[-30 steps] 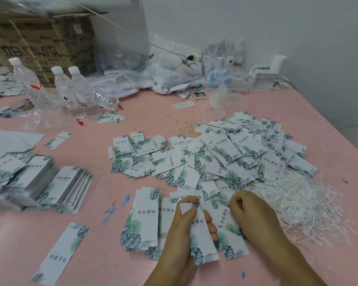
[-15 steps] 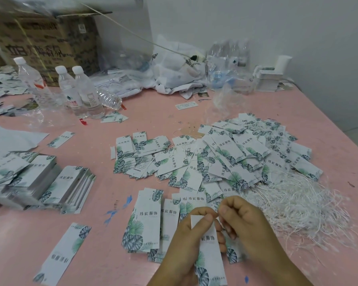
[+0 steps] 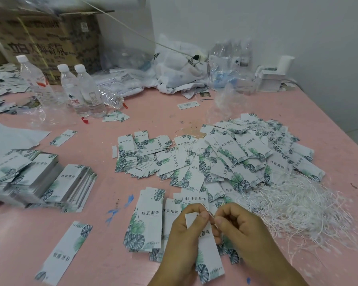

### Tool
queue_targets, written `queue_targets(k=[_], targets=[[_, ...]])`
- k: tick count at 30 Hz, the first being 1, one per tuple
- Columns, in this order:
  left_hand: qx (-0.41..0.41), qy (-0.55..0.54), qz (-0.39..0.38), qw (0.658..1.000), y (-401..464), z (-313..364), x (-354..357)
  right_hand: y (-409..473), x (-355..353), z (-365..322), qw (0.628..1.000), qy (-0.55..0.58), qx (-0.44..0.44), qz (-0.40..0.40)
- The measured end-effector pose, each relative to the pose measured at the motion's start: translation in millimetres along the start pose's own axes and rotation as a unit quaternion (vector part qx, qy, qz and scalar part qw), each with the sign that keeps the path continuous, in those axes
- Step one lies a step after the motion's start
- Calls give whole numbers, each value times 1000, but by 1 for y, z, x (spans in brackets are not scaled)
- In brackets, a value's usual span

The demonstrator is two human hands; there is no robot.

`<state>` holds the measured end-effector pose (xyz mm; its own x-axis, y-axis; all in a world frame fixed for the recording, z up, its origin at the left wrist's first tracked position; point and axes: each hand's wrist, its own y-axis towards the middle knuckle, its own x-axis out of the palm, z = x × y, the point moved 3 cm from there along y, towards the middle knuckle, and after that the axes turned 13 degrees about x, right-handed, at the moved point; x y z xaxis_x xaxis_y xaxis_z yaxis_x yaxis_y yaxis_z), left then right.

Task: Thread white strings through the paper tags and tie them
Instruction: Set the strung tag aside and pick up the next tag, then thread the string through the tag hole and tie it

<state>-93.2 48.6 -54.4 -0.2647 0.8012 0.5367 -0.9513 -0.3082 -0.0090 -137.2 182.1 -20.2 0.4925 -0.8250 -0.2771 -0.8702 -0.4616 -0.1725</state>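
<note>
Your left hand (image 3: 184, 230) pinches a paper tag (image 3: 203, 244) above the worktop (image 3: 91, 254) — firm grip near its punched hole. Your right hand (image 3: 238, 226) pinches a white string (image 3: 210, 214) beside that hole — string pile (image 3: 302, 207) lies right.

The left hand (image 3: 186, 230) covers the middle of the held paper tag (image 3: 207, 256). The string at the tag's hole is too thin to trace. Both forearms are cut off by the bottom edge. The tag stacks (image 3: 19, 178) at far left are motion-blurred. Print on the cardboard box (image 3: 46, 38) is smeared.
</note>
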Motion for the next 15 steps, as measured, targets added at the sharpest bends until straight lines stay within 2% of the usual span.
queue_targets(k=[11,15], targets=[[4,29,-29,999,-2,-2,-1,0,-2,1,999,-44,-18,6],[0,17,-38,999,-2,-3,0,2,0,3,1000,-3,16,1]])
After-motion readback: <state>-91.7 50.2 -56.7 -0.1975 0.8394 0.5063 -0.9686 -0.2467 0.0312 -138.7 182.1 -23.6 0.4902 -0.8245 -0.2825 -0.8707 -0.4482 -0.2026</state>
